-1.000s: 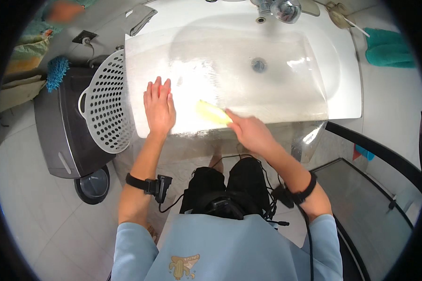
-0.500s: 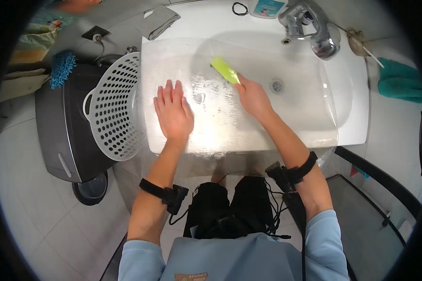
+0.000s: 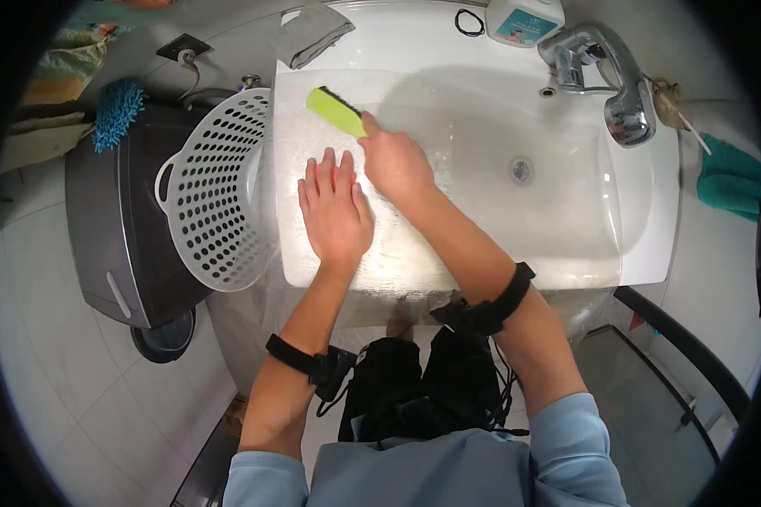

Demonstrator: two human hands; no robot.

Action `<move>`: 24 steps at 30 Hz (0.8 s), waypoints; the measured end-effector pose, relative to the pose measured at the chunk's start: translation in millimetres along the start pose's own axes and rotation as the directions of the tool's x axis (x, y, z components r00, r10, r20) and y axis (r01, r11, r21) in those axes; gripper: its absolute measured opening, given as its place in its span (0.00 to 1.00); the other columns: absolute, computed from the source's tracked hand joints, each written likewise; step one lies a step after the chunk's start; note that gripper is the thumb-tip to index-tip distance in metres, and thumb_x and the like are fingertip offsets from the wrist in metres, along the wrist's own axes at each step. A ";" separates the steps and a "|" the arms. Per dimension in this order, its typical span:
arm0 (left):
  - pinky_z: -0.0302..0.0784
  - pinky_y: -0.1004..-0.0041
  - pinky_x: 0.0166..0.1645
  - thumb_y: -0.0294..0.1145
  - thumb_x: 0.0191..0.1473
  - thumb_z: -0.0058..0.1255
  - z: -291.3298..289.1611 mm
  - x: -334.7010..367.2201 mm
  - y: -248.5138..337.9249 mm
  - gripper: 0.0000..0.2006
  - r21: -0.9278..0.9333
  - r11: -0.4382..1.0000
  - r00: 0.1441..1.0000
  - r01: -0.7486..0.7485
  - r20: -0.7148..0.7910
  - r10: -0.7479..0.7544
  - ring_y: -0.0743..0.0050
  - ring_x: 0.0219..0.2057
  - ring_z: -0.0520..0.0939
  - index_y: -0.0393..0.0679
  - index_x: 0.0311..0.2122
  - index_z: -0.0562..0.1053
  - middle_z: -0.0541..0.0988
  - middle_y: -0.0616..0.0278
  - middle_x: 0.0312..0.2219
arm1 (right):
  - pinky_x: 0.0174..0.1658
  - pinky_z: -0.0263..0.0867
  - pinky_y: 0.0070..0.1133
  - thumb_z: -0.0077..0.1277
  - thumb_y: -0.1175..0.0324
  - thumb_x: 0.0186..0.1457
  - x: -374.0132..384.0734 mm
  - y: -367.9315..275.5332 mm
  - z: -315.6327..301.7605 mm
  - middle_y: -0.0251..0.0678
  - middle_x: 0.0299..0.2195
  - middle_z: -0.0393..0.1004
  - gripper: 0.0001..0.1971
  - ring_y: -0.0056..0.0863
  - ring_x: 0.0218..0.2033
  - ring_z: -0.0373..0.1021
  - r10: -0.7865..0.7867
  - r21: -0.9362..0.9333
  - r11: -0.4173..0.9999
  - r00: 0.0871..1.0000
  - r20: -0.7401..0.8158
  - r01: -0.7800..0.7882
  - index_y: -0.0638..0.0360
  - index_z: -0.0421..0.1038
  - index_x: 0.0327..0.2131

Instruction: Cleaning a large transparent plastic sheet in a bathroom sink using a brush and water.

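In a tiled bathroom, white sink [image 3: 643, 245]

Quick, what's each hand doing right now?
Left hand: open, flat on the wet cloth in the sink.
Right hand: closed around a green brush.

A home bathroom: a white washbasin [image 3: 643, 211] with a chrome tap [image 3: 604, 72], tiled floor [image 3: 76, 397], and a laundry basket [image 3: 216, 194] at left.
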State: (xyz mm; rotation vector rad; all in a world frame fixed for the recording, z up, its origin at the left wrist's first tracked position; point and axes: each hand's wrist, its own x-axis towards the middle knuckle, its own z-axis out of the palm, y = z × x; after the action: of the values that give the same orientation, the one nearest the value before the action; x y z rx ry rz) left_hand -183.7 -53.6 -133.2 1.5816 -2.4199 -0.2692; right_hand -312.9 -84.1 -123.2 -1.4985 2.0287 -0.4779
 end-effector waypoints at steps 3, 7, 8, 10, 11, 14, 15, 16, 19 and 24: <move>0.48 0.51 0.63 0.33 0.55 0.37 1.3 3.1 0.1 0.22 -0.011 1.000 1.000 0.001 0.006 -0.001 0.46 0.60 0.57 0.45 0.56 0.63 0.62 0.52 0.57 | 0.34 0.69 0.36 0.40 0.66 0.58 19.5 39.0 -7.7 0.53 0.26 0.74 0.19 0.45 0.30 0.73 0.102 -0.085 0.990 0.988 -0.114 -0.111 0.61 0.65 0.52; 0.48 0.52 0.63 0.33 0.55 0.37 -3.1 2.4 1.0 0.22 0.002 1.000 1.000 -0.008 -0.008 0.008 0.47 0.60 0.57 0.46 0.56 0.63 0.62 0.54 0.57 | 0.35 0.69 0.35 0.40 0.67 0.58 11.2 70.3 -27.5 0.51 0.28 0.75 0.19 0.45 0.30 0.73 0.153 0.122 0.983 0.978 -0.138 -0.137 0.59 0.65 0.52; 0.48 0.52 0.63 0.33 0.55 0.37 -1.6 0.8 0.7 0.22 0.000 1.000 1.000 -0.012 -0.004 0.012 0.47 0.60 0.57 0.46 0.56 0.63 0.62 0.54 0.57 | 0.35 0.69 0.35 0.40 0.67 0.58 5.2 55.6 -18.8 0.51 0.28 0.75 0.19 0.45 0.30 0.73 0.159 0.122 0.982 0.977 -0.139 -0.143 0.59 0.65 0.52; 0.49 0.51 0.63 0.33 0.54 0.38 0.7 -0.5 -0.9 0.22 -0.007 1.000 1.000 0.002 0.001 -0.002 0.45 0.59 0.59 0.43 0.56 0.64 0.63 0.50 0.56 | 0.35 0.69 0.37 0.39 0.67 0.58 2.9 16.0 4.8 0.50 0.30 0.75 0.19 0.44 0.30 0.73 0.010 -0.044 0.999 1.000 0.007 -0.010 0.58 0.65 0.53; 0.49 0.51 0.63 0.33 0.54 0.38 0.8 0.0 -1.0 0.22 -0.010 1.000 1.000 -0.002 0.002 0.002 0.45 0.59 0.59 0.43 0.56 0.64 0.63 0.50 0.56 | 0.35 0.69 0.37 0.39 0.67 0.58 6.4 20.4 0.7 0.50 0.30 0.75 0.19 0.44 0.30 0.73 0.014 -0.044 0.999 1.000 0.005 -0.014 0.58 0.65 0.53; 0.49 0.51 0.63 0.32 0.54 0.38 -0.6 0.2 -1.0 0.22 -0.011 1.000 1.000 -0.008 -0.008 0.008 0.45 0.59 0.59 0.43 0.55 0.64 0.63 0.50 0.56 | 0.37 0.68 0.38 0.40 0.67 0.58 14.8 47.4 -15.7 0.51 0.30 0.75 0.20 0.45 0.31 0.73 0.107 -0.061 0.992 0.994 -0.027 -0.108 0.56 0.63 0.55; 0.49 0.51 0.63 0.32 0.54 0.38 -1.7 0.9 -1.5 0.22 -0.002 1.000 1.000 -0.018 -0.014 0.018 0.45 0.59 0.59 0.42 0.55 0.64 0.63 0.50 0.56 | 0.37 0.68 0.38 0.40 0.67 0.58 10.8 61.1 -21.0 0.51 0.29 0.75 0.20 0.45 0.31 0.73 0.130 0.026 0.991 0.990 -0.062 -0.128 0.56 0.64 0.54; 0.49 0.52 0.63 0.33 0.54 0.38 -1.7 2.6 -0.4 0.22 0.003 1.000 0.999 -0.031 -0.024 0.031 0.45 0.59 0.59 0.42 0.55 0.64 0.62 0.50 0.56 | 0.37 0.69 0.38 0.41 0.67 0.57 7.2 71.8 -29.6 0.51 0.29 0.75 0.19 0.46 0.31 0.73 0.157 0.111 0.983 0.982 -0.101 -0.146 0.57 0.65 0.53; 0.49 0.52 0.63 0.32 0.54 0.38 0.4 3.2 1.9 0.22 0.014 1.000 1.000 -0.015 -0.011 0.015 0.45 0.59 0.59 0.42 0.55 0.64 0.63 0.50 0.56 | 0.37 0.69 0.38 0.41 0.67 0.57 9.5 52.0 -4.7 0.50 0.27 0.75 0.18 0.47 0.31 0.73 0.107 0.124 0.988 0.989 -0.097 -0.095 0.57 0.66 0.51; 0.49 0.52 0.63 0.33 0.54 0.38 1.8 1.2 -4.4 0.22 -0.008 1.000 1.000 -0.026 -0.015 0.026 0.45 0.59 0.59 0.42 0.55 0.64 0.63 0.49 0.56 | 0.38 0.68 0.38 0.41 0.69 0.57 19.3 54.6 -20.3 0.51 0.29 0.75 0.20 0.48 0.33 0.72 0.047 -0.075 0.996 0.990 -0.131 -0.057 0.58 0.64 0.54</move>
State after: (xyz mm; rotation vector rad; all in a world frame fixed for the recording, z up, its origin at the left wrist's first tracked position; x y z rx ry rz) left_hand -180.9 -56.4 -136.1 1.5422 -2.4235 -0.2613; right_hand -370.6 -86.5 -144.0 -1.4904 2.2046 -0.4900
